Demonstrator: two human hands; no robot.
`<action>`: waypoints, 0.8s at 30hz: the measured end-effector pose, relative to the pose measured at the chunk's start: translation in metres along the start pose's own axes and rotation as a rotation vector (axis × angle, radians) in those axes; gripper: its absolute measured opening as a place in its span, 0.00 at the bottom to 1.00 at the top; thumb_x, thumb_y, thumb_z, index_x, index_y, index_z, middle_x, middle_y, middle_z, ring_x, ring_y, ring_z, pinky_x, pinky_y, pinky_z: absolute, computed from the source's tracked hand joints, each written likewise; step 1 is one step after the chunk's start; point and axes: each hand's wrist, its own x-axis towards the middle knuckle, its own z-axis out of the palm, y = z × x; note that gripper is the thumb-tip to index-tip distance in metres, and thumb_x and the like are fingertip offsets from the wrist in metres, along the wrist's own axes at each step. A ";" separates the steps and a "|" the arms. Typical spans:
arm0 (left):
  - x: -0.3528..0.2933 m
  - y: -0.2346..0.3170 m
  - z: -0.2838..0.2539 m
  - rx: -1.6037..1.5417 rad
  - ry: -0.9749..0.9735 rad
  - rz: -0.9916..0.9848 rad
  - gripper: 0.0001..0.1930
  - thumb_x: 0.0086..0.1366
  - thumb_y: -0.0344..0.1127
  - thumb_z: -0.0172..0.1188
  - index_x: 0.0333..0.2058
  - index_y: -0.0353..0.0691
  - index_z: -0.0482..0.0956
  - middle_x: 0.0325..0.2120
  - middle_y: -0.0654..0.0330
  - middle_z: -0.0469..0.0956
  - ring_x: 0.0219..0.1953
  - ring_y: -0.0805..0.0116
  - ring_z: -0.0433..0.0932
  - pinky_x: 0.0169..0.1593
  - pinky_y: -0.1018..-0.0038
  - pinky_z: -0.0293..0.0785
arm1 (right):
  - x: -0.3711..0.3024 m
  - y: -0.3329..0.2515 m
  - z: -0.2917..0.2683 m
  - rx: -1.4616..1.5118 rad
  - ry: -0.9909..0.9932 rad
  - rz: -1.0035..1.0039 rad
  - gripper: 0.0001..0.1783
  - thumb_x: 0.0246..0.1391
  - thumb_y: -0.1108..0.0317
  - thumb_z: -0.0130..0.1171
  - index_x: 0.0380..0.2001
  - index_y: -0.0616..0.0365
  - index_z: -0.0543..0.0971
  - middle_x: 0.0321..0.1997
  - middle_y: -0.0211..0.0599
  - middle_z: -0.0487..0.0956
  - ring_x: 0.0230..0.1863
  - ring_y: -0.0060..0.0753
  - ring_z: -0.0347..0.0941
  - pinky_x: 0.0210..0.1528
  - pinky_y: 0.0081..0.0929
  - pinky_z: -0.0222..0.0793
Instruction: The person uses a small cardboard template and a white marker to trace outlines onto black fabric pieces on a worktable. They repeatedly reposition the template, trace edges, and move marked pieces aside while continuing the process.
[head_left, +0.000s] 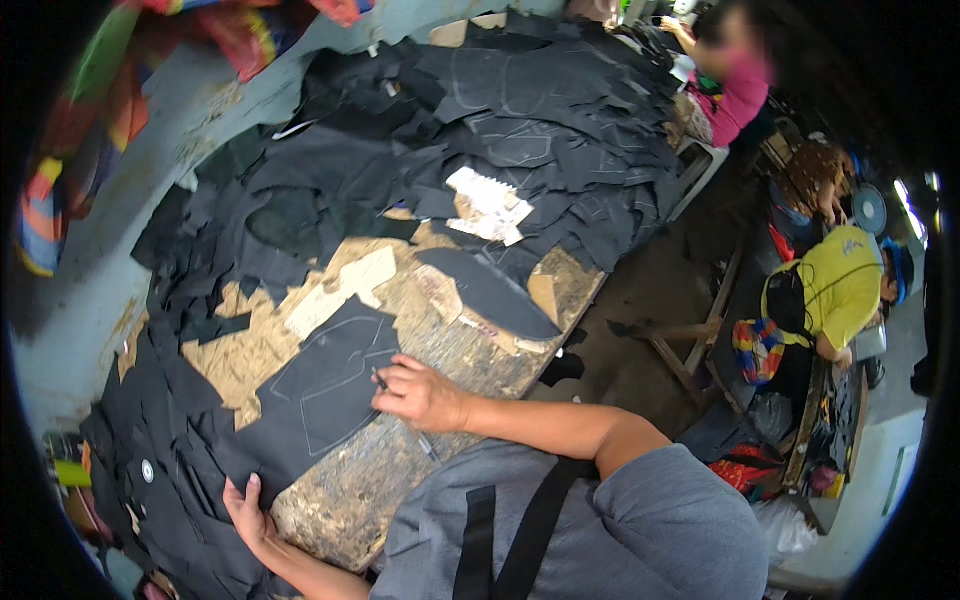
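My right hand [425, 398] is closed round a slim pen [428, 446], whose dark end pokes out past the fingers and whose silvery end hangs below the palm. Under and beside it lies a black sheet [270, 440], which looks like leather or a similar material, with pale outlines of pattern shapes drawn on it. At the sheet's near edge rests my left hand [250, 512], thumb and forefinger apart; its other fingers are partly hidden. Both hands are over the worn work table [335, 515].
Black sheets and offcuts [520, 85], some marked, heap across the table. Among them lie brown card pieces [235, 345], a white torn card [488, 205] and a long black cut piece [490, 290]. Co-workers sit to the right, one in a yellow shirt [830, 290], another in pink [738, 95].
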 end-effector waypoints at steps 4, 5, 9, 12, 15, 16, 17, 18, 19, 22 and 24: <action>-0.002 0.002 0.011 -0.086 0.083 0.127 0.22 0.60 0.26 0.60 0.53 0.28 0.67 0.48 0.50 0.74 0.47 0.59 0.75 0.53 0.66 0.70 | 0.010 0.000 -0.010 -0.051 0.223 -0.066 0.02 0.44 0.71 0.56 0.26 0.54 0.75 0.28 0.34 0.74 0.47 0.38 0.73 0.56 0.54 0.62; -0.001 0.001 0.012 -0.136 0.061 0.161 0.23 0.61 0.26 0.59 0.55 0.29 0.66 0.49 0.50 0.73 0.47 0.59 0.75 0.51 0.65 0.72 | 0.012 0.003 -0.013 -0.113 0.205 -0.077 0.02 0.45 0.69 0.57 0.25 0.54 0.75 0.27 0.31 0.75 0.48 0.38 0.73 0.57 0.57 0.61; 0.000 -0.005 0.015 -0.125 0.168 0.064 0.22 0.55 0.22 0.62 0.50 0.28 0.70 0.46 0.51 0.75 0.45 0.62 0.75 0.52 0.69 0.69 | 0.012 0.016 -0.022 -0.148 0.168 -0.064 0.05 0.42 0.70 0.60 0.27 0.53 0.78 0.33 0.29 0.79 0.50 0.40 0.73 0.58 0.54 0.61; 0.003 -0.004 0.021 0.115 -0.032 0.073 0.19 0.54 0.19 0.62 0.46 0.27 0.73 0.43 0.52 0.78 0.43 0.66 0.76 0.50 0.72 0.70 | 0.008 0.024 -0.021 -0.163 -0.046 0.084 0.05 0.42 0.72 0.58 0.27 0.54 0.77 0.32 0.31 0.78 0.48 0.40 0.74 0.58 0.48 0.62; 0.000 0.003 0.028 0.160 -0.041 0.037 0.16 0.53 0.18 0.61 0.42 0.26 0.76 0.38 0.55 0.80 0.39 0.70 0.77 0.46 0.75 0.71 | 0.005 0.030 -0.015 -0.094 0.070 0.056 0.06 0.39 0.76 0.59 0.25 0.57 0.77 0.25 0.34 0.75 0.42 0.41 0.74 0.50 0.38 0.68; -0.001 0.006 0.031 0.160 -0.046 0.040 0.15 0.53 0.18 0.62 0.42 0.27 0.76 0.37 0.56 0.80 0.38 0.70 0.77 0.45 0.75 0.71 | 0.004 0.031 -0.013 -0.083 0.068 0.063 0.06 0.38 0.76 0.59 0.25 0.57 0.77 0.24 0.34 0.75 0.41 0.41 0.74 0.49 0.37 0.69; -0.002 0.008 0.033 0.171 -0.039 0.045 0.14 0.53 0.18 0.62 0.41 0.27 0.77 0.37 0.56 0.80 0.37 0.71 0.77 0.44 0.76 0.71 | 0.004 0.033 -0.012 -0.063 0.101 0.042 0.08 0.35 0.76 0.62 0.24 0.58 0.77 0.22 0.35 0.74 0.38 0.41 0.73 0.45 0.36 0.71; -0.003 0.010 0.035 0.159 -0.041 0.055 0.14 0.53 0.18 0.62 0.40 0.27 0.77 0.36 0.56 0.80 0.37 0.71 0.77 0.44 0.76 0.71 | 0.004 0.033 -0.011 -0.069 0.109 0.037 0.09 0.34 0.76 0.62 0.24 0.58 0.76 0.22 0.35 0.74 0.38 0.41 0.73 0.44 0.36 0.70; -0.004 0.011 0.036 0.147 -0.043 0.065 0.13 0.52 0.18 0.62 0.39 0.27 0.78 0.36 0.57 0.80 0.36 0.72 0.77 0.43 0.77 0.71 | 0.004 0.034 -0.011 -0.074 0.109 0.039 0.09 0.34 0.76 0.63 0.24 0.59 0.76 0.22 0.35 0.74 0.38 0.41 0.73 0.44 0.36 0.70; -0.003 0.010 0.037 0.196 0.005 0.005 0.11 0.52 0.19 0.62 0.36 0.27 0.78 0.33 0.58 0.81 0.34 0.74 0.76 0.41 0.77 0.70 | 0.005 0.032 -0.011 -0.080 0.099 0.058 0.10 0.32 0.76 0.64 0.24 0.58 0.76 0.23 0.35 0.73 0.38 0.40 0.73 0.43 0.36 0.70; -0.001 0.003 0.037 0.262 0.041 0.074 0.10 0.50 0.19 0.60 0.34 0.27 0.79 0.31 0.61 0.80 0.31 0.76 0.75 0.38 0.77 0.70 | 0.007 0.031 -0.012 -0.091 0.092 0.071 0.09 0.33 0.75 0.64 0.23 0.58 0.75 0.23 0.35 0.73 0.39 0.39 0.73 0.43 0.36 0.68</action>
